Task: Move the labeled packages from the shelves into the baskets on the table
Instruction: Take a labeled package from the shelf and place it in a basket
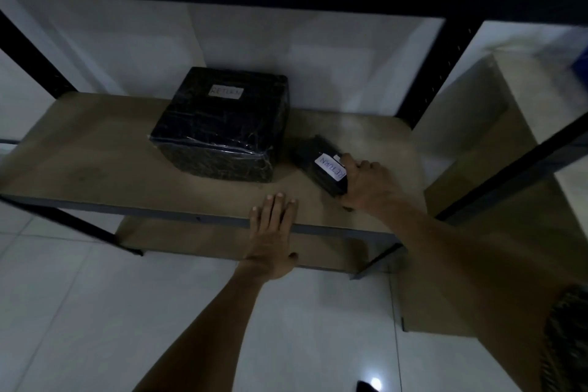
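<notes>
black wrap sits under the right fingers [349,164], which curl over the near end of the small package [313,156] and clamp it; the thumb is hidden. the right hand [366,184] takes it from the end, probably so the white "return" label [331,169] faces up and can be read. the package is on the shelf [95,162] or barely off it, i cannot tell which, just beside the big package [222,130] but apart from it. the left fingers [280,205] are straight and close together, laid flat over the shelf's front edge. the left hand [270,232] holds nothing and seems placed there to steady the reach. the big package stands further back, also marked "return" on top, and its bulk likely calls for both hands. no basket or table is in view, so the carry is not yet begun
</notes>
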